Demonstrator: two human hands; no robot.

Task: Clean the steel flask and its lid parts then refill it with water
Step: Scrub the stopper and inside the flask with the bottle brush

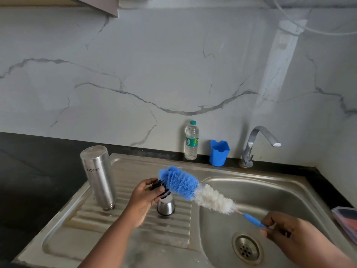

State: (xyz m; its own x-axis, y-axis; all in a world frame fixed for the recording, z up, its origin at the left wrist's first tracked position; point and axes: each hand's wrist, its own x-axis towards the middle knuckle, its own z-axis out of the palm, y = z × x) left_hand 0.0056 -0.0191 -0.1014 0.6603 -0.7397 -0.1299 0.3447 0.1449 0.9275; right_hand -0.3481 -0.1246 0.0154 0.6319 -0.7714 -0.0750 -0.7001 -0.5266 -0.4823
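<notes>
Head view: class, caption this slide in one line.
Left hand holds black lid part against blue-and-white bottle brush, gripped by right hand, over steel sink.

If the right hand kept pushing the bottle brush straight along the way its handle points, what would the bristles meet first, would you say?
Most likely the black lid part pinched in the left hand: the right hand aims the bottle brush up-left, and its blue tip already overlaps that part. Depth is unclear, so contact may already exist.

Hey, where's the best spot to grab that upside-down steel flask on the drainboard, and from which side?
Wrap a hand round the middle of the steel flask, coming from its left. It stands mouth-down, leaning slightly; the smooth body is wide open there, while the left hand works to its right.
</notes>
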